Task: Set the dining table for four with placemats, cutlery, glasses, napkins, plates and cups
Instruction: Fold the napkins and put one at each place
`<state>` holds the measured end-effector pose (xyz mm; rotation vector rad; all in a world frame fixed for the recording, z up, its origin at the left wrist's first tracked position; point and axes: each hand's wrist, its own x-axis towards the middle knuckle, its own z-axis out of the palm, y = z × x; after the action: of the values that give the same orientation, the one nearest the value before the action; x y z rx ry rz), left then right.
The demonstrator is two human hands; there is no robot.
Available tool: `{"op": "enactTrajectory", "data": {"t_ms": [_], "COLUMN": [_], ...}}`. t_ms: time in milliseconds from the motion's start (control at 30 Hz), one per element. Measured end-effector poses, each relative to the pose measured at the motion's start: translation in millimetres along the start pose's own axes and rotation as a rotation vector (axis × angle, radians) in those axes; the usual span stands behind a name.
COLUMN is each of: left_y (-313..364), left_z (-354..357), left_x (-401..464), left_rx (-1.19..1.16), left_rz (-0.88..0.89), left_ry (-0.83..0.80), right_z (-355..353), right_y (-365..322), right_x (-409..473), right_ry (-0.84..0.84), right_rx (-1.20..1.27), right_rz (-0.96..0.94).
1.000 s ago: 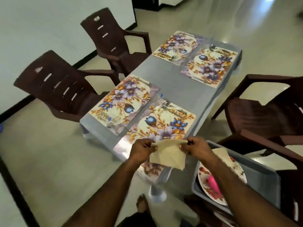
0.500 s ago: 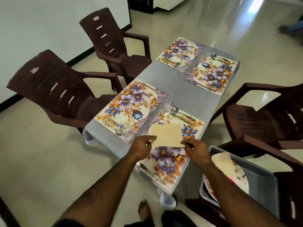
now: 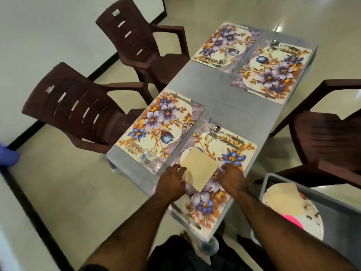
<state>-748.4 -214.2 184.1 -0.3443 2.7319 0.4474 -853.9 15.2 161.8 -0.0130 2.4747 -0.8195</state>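
A glass (image 3: 148,157) is seen on the left mat (image 3: 156,126); the left hand (image 3: 172,184), grip released, is laid beside the napkin (image 3: 199,168) on the near mat (image 3: 211,173), flanked by the released right hand (image 3: 233,178)

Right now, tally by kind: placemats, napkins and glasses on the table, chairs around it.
Placemats: 4
Napkins: 1
Glasses: 1 clear to see
Chairs: 3
Total: 9

Soft daylight, floor glare, blurred edges
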Motion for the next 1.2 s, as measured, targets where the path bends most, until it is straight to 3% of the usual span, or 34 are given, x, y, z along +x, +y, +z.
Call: {"op": "enactTrajectory", "data": {"t_ms": [167,333,433,533,633,800,1000,1200], "left_y": [11.7,26.5,23.8,10.1,7.2,21.0,25.8,7.4], "left_z": [11.0,22.2,24.9,22.6,21.8,24.6,20.2,11.5], "left_x": [5.0,-9.6,-16.4,-17.2,-13.7,-15.5,-15.2,-5.6], "left_rx": [0.197,0.186,0.260,0.241,0.234,0.229,0.041,-0.659], "left_rz": [0.059,0.026,0.061,0.039,0.104,0.154,0.113,-0.250], "left_ry": [-0.131,-0.095,-0.069,-0.074,-0.104,-0.140,-0.168,-0.160], "right_z": [13.0,18.3,12.7,6.3,-5.1,-25.1,-37.5,-25.1], "right_y": [-20.5,-27.8,-30.2,-34.2,-33.6,-28.5,-21.7,-33.1], "right_x": [28.7,48.9,52.4,53.3,58.3,64.0,57.6,24.1], "right_ry": [0.015,0.040,-0.006,-0.072,-0.091,-0.135,-0.100,-0.288], "right_rx": [-0.322,-0.563,-0.581,-0.478,-0.199,0.230,0.081,0.033], "right_rz": [-0.109,-0.129,-0.141,-0.160,-0.168,0.111,-0.034,-0.228]}}
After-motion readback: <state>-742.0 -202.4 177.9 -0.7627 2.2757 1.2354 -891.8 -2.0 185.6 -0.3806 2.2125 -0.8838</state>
